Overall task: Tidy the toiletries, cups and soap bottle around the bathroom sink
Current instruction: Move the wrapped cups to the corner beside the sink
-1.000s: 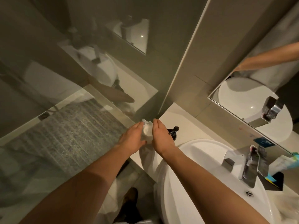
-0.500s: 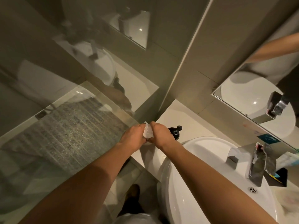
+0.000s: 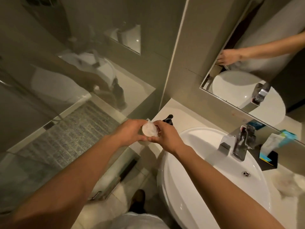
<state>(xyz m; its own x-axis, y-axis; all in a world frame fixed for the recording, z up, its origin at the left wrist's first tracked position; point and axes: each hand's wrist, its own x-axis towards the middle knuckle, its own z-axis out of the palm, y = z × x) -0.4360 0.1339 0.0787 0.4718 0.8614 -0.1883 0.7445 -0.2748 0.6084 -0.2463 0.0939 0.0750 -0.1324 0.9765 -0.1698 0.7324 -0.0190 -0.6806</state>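
Observation:
A small white cup (image 3: 149, 130) in a thin plastic wrap sits between both my hands, above the left end of the counter. My left hand (image 3: 130, 131) grips it from the left and my right hand (image 3: 166, 138) from the right, its open mouth tipped toward me. Just behind my right hand stands the black soap bottle (image 3: 168, 119); only its pump head shows. To the right is the white sink (image 3: 206, 176) with a chrome tap (image 3: 241, 142). Packaged toiletries (image 3: 275, 141) stand in a black tray (image 3: 270, 160) by the mirror.
A glass shower screen (image 3: 66, 113) closes off the left side, right against the counter's (image 3: 186, 116) end. A mirror (image 3: 257, 66) hangs above the tap. Something pale and blurred (image 3: 288, 184) lies on the counter at far right. The tiled floor and my shoe (image 3: 137, 202) are below.
Both hands have closed in on the wrapped cup and turned it, so its round mouth now faces me. The view has shifted slightly toward the sink.

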